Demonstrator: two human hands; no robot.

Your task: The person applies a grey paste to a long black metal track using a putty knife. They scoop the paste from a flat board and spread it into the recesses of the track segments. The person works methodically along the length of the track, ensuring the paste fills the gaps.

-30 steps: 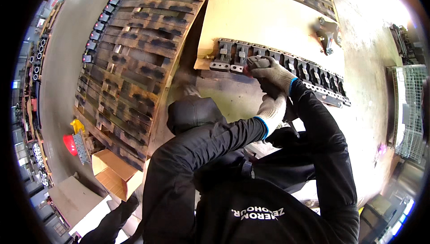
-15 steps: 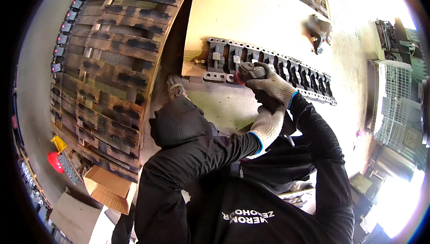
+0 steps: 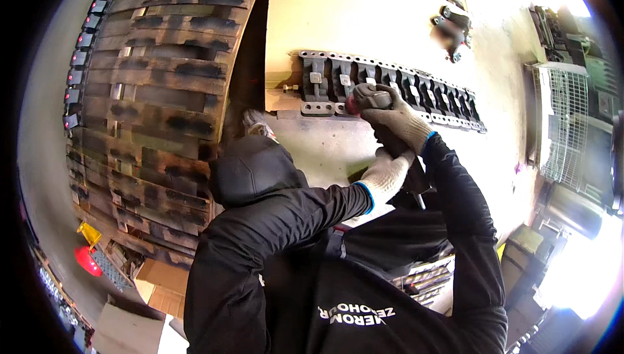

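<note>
A dark angle grinder (image 3: pixel 390 138) with a red edge at its head is held in both gloved hands. My right hand (image 3: pixel 402 120), in a pale knit glove with a blue cuff, is closed around it just behind the head. Lower on the body, my left hand (image 3: pixel 386 173) wraps the grip in a matching glove. The grinder's head lies over the near edge of a row of black metal castings (image 3: pixel 344 81) with bolt holes along both long sides. Whether the disc touches a casting is hidden.
The castings lie on a tan board (image 3: pixel 351 10). A brass-coloured bolt (image 3: pixel 290 88) is at the row's left end. Dark metal parts (image 3: pixel 455 26) sit at the board's far right. Left stands a scorched wooden pallet (image 3: pixel 156 88); a wire cage (image 3: pixel 564 123) is at right.
The grinder has shifted slightly right along the castings, and more of its body shows between my hands. Both hands keep their hold. The whole view has shifted a little.
</note>
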